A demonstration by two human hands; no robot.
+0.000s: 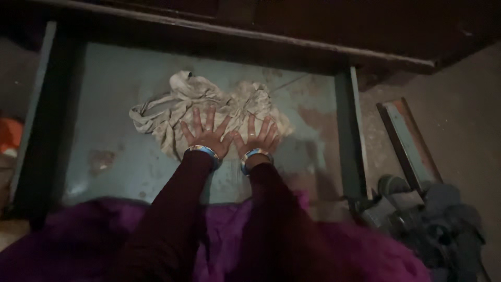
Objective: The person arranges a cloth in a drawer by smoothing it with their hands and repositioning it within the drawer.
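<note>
The left hand (205, 133) lies flat with fingers spread, pressing on a crumpled pale cloth (209, 107); the right hand (257, 138) does the same just beside it, thumbs nearly meeting. The cloth sits near the middle of a worn blue-grey surface (115, 104) framed by dark rails. Each wrist wears a blue bangle (204, 152). Purple fabric (88, 235) fills the foreground.

A worn, pale blue-green tabletop (120, 99) with rusty patches is seen in dim light. Dark wooden furniture (323, 26) is set along its far edge. Grey concrete floor (459, 99) is seen at right, where a blue-painted plank (409, 143) is laid.
</note>
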